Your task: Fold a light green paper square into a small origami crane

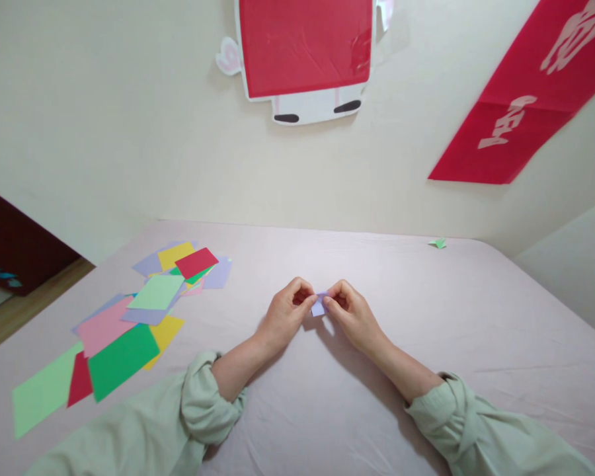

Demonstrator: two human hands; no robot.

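My left hand [287,309] and my right hand [350,312] meet over the middle of the pale pink cloth-covered surface [426,317]. Both are closed in a pinch on a small folded lilac paper [318,306] held between their fingertips, just above the cloth. My forearms come up from the bottom edge in rolled light green sleeves.
A loose spread of coloured paper sheets [129,324] in green, pink, yellow, red and lilac lies at the left. A small green folded paper piece [437,243] rests at the far right edge. A cream wall behind carries a red and white cutout [305,59] and a red banner [525,99].
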